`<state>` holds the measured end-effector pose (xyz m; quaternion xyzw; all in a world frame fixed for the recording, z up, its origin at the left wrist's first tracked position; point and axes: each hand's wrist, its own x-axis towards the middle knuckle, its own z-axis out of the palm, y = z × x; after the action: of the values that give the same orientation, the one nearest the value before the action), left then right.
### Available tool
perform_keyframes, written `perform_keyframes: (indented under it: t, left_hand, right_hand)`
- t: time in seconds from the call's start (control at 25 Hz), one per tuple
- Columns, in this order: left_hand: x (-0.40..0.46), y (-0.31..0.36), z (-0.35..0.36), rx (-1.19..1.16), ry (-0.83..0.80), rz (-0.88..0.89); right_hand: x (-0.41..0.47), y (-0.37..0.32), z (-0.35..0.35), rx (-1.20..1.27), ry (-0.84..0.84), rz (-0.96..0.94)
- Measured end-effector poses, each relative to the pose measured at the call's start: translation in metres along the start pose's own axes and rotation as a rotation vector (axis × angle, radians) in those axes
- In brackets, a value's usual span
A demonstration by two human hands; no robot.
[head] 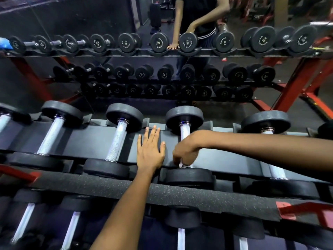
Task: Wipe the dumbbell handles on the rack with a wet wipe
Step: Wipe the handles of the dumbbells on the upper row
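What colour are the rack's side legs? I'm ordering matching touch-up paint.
Red, on the rack legs reflected in the mirror, head view.

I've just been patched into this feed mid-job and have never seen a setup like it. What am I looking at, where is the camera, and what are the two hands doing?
There is no machine here: a person works with bare hands, and the one picture comes from a camera worn on their head, looking forward and down. In front of them is a dumbbell rack with black dumbbells lying in cradles, shiny handles pointing away. Behind it is a mirror, so the rows of dumbbells higher up and the standing figure are reflections. The left hand lies flat, fingers straight, on the rack between two dumbbells. The right hand is curled round the near end of one dumbbell handle, with a small bit of white showing under the fingers, probably the wet wipe. More dumbbells sit on a lower shelf near the bottom of the view.
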<state>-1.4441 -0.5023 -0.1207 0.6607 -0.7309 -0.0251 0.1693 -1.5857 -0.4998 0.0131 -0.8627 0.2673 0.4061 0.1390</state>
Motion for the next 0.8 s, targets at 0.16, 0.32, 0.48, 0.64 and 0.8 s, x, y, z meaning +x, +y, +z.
perform_keyframes:
  t: [0.16,0.32,0.48,0.64,0.8]
  left_hand:
    - [-0.001,0.000,-0.001,-0.007,-0.012,0.004]
    - [-0.002,0.000,-0.002,-0.006,-0.025,-0.005]
    - [-0.002,0.001,-0.003,-0.007,-0.025,-0.004]
    - [-0.003,0.002,-0.004,-0.003,-0.031,-0.003]
    - [-0.001,0.001,-0.002,-0.002,-0.021,-0.001]
  right_hand:
    - [-0.034,0.013,0.061,0.302,0.506,-0.202]
    - [-0.051,0.026,0.097,0.590,0.669,0.178]
    - [0.003,0.009,0.102,1.772,0.610,0.225]
    - [0.007,0.013,0.102,1.988,0.422,0.029]
    - [0.004,0.019,0.099,2.131,0.384,-0.011]
